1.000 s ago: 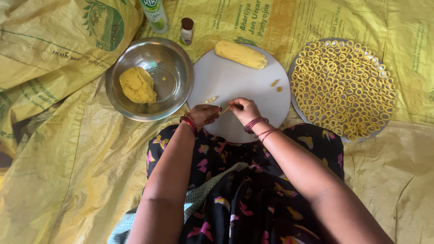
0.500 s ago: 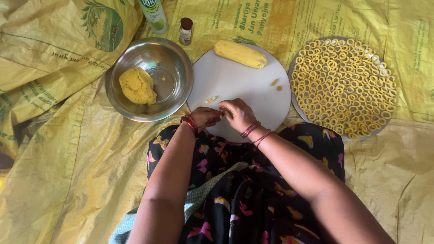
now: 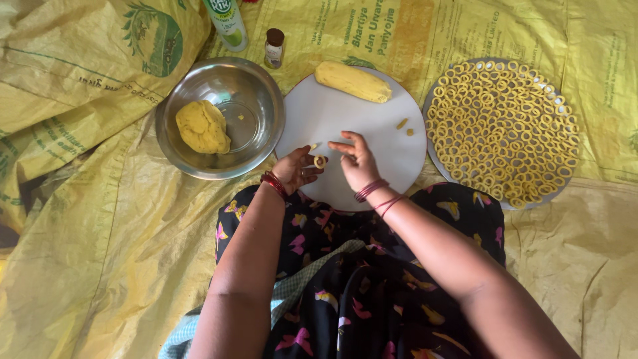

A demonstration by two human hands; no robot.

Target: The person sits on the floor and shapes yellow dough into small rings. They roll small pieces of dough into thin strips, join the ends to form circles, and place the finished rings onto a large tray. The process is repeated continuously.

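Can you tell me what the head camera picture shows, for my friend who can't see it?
The left hand holds a small dough ring over a round white board, with the right hand open beside it. A steel bowl with a dough lump sits left; a tray of rings sits right.

A: Items at centre?

B: Round white board [image 3: 372,119]. Left hand [image 3: 296,169] at its 7 o'clock edge, pinching a small dough ring [image 3: 319,161]; right hand [image 3: 359,159] just beside, fingers spread. Dough log [image 3: 352,82] at the board's 12 o'clock; two dough bits [image 3: 405,126] at 3.

A: Surroundings?

B: Steel bowl [image 3: 252,93] at 9 o'clock, holding a dough lump [image 3: 202,126]. Round tray [image 3: 432,100] at 3 o'clock, filled with dough rings [image 3: 502,129]. Small brown-capped bottle [image 3: 273,48] and green-labelled bottle [image 3: 226,23] at 11. Yellow sacking [image 3: 80,219] beneath everything.
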